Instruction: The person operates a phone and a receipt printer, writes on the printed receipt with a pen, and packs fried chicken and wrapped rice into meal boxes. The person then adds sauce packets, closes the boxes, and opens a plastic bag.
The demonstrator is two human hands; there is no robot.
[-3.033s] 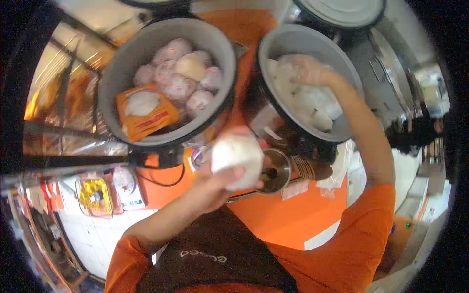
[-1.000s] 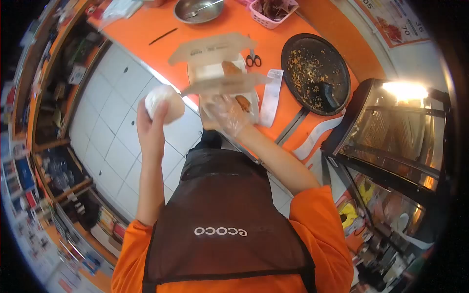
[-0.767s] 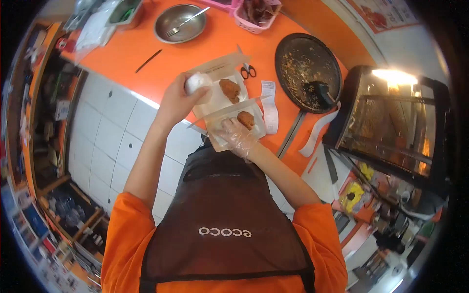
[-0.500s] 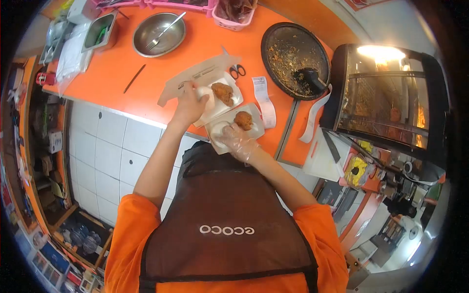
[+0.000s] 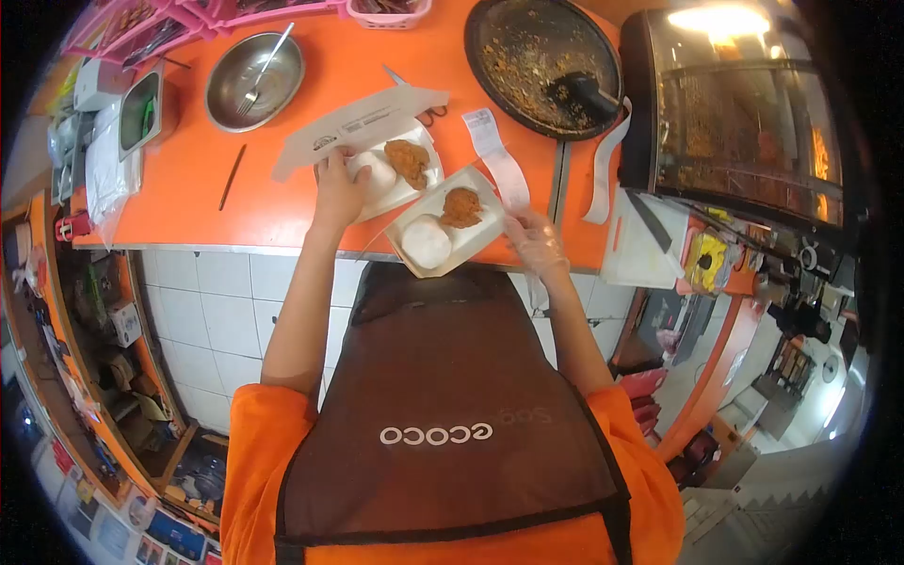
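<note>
Two white paper food boxes stand side by side near the counter's front edge. The far box [image 5: 399,201] has its printed lid [image 5: 367,122] raised and holds fried chicken [image 5: 408,162] and a white rice mound [image 5: 375,175]. In the near box [image 5: 470,247] are another piece of fried chicken [image 5: 461,207] and a round white rice mound [image 5: 427,242]. My bare left hand [image 5: 339,191] grips the left side of the far box, close to the rice. My right hand [image 5: 537,243], in a clear plastic glove, is just right of the near box over the receipt [image 5: 496,155], fingers slightly apart.
A metal bowl [image 5: 226,87] with a fork [image 5: 264,71] sits back left, a dark stick [image 5: 232,177] in front of it. Scissors [image 5: 433,115] lie behind the boxes. A black round pan [image 5: 508,80] and a lit glass display warmer [image 5: 744,122] stand to the right.
My right hand has left the near box's rice and moved right, beside the receipt. My left hand is lower on the far box's side. The camera view has shifted.
</note>
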